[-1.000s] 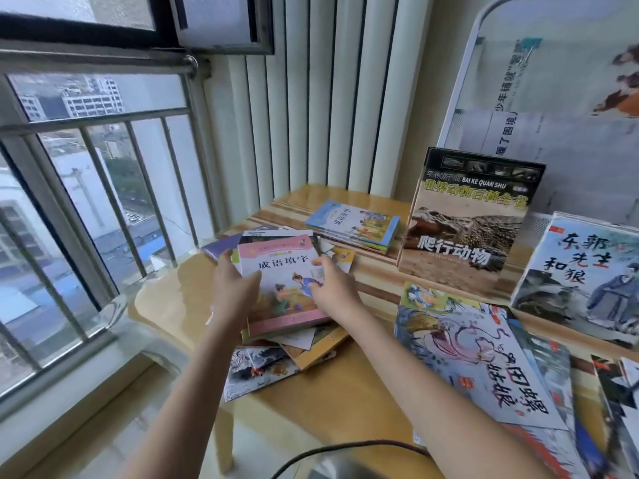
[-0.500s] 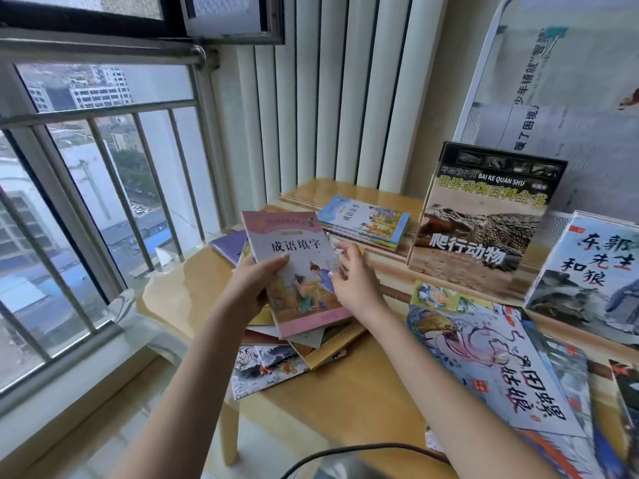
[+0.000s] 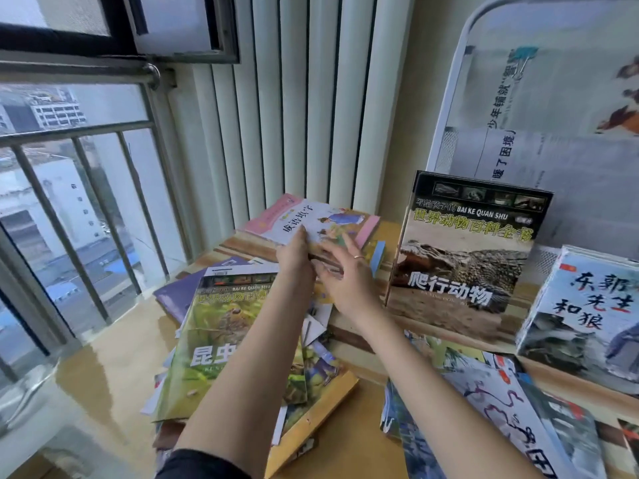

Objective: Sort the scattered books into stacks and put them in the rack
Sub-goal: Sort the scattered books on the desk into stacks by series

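Left hand: the left hand (image 3: 296, 258) grips the near edge of the pink-bordered picture book with a white cover (image 3: 313, 221), thumb on top of the cover, fingers hidden beneath.
Right hand: the right hand (image 3: 347, 274) is open, fingers spread and lying flat on the same cover just beside the left hand; a thin ring shows on one finger.
Pink book: held low over the far part of the table, tilted, above a small stack of thin colourful books (image 3: 375, 252) of which only an edge shows.
Near pile: under the left forearm lies a loose heap of books topped by a large green-covered insect encyclopedia (image 3: 221, 326); a purple book (image 3: 179, 293) pokes out at its far left, a yellow-edged book (image 3: 318, 406) at its near right.
Rack: the white metal-framed rack (image 3: 460, 63) stands at the right; a dark-topped reptile encyclopedia showing a crocodile (image 3: 463, 257) leans upright on its low shelf, and a pale blue ink-painting storybook (image 3: 587, 312) leans beside it.
Right foreground: flat picture books with white and blue covers (image 3: 501, 409) lie overlapped beside the right forearm.
Table: the glossy light wooden table (image 3: 114, 361) carries both heaps.
Surroundings: a barred window (image 3: 69, 202) at the left, white vertical blinds (image 3: 294, 115) behind.
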